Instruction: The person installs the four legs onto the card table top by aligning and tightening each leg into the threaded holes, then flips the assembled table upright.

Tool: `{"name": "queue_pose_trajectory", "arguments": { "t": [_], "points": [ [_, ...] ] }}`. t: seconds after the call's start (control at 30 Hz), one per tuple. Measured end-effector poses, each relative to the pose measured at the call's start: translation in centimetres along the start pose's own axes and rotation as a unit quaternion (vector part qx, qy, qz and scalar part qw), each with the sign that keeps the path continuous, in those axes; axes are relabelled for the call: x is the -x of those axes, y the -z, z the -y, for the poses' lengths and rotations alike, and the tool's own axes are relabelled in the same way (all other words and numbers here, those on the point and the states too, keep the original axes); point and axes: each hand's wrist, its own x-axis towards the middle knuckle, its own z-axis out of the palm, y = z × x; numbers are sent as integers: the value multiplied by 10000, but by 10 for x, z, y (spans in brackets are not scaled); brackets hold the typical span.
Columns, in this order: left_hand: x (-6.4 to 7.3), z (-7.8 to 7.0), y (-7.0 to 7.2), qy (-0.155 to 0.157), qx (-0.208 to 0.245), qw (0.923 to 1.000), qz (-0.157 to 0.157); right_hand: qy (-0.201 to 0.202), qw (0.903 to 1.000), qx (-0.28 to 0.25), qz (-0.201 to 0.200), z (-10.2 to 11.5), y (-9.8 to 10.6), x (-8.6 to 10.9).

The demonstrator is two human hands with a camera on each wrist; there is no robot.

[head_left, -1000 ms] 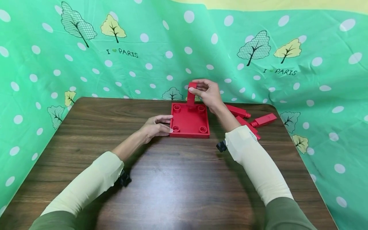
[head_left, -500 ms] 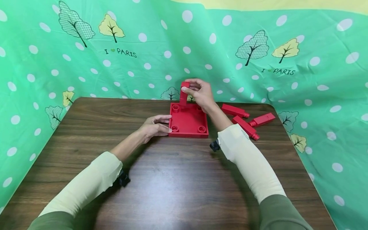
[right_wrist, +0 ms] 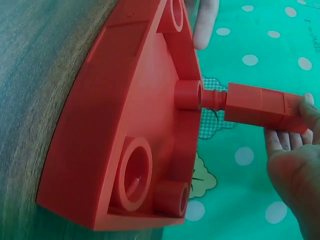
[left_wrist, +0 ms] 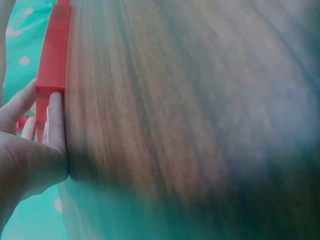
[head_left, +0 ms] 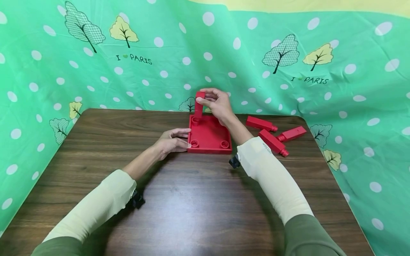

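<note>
An upturned red toy tabletop (head_left: 209, 131), square with a raised rim and round corner sockets, lies near the table's back edge. My left hand (head_left: 173, 142) rests against its left side, fingers and thumb mostly straight at the rim; the left wrist view shows them at a corner of the tabletop (left_wrist: 52, 55). Between thumb and fingers my right hand (head_left: 217, 105) holds a red table leg (head_left: 199, 106) upright by its top. In the right wrist view, the leg's (right_wrist: 257, 105) ridged end is at the mouth of a socket (right_wrist: 187, 95), the back-left one. The right hand (right_wrist: 295, 165) grips the plain end.
Three more red legs (head_left: 261, 123) lie loose to the right of the tabletop. The brown wooden table (head_left: 179, 206) stretches toward me. A green dotted curtain (head_left: 160, 71) hangs right behind the back edge.
The right hand has moved left with the leg, from above the back middle of the tabletop to its back-left socket. The left hand stays at the tabletop's side.
</note>
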Motion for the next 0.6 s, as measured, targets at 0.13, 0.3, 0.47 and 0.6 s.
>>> {"name": "queue_pose_trajectory", "arguments": {
  "t": [0.13,0.3,0.47,0.6],
  "points": [
    [-1,1,0,-3,5,10000,12,-51,10000,37,66,-1,-3,0],
    [-1,2,0,-6,39,10000,6,-84,9998,93,182,-3,-7,-2],
    [0,1,1,24,37,10000,-31,-202,9991,219,292,-3,-7,-2],
    [-1,1,2,9,9,10000,-32,-273,9983,273,426,-2,-5,-2]
  ]
}}
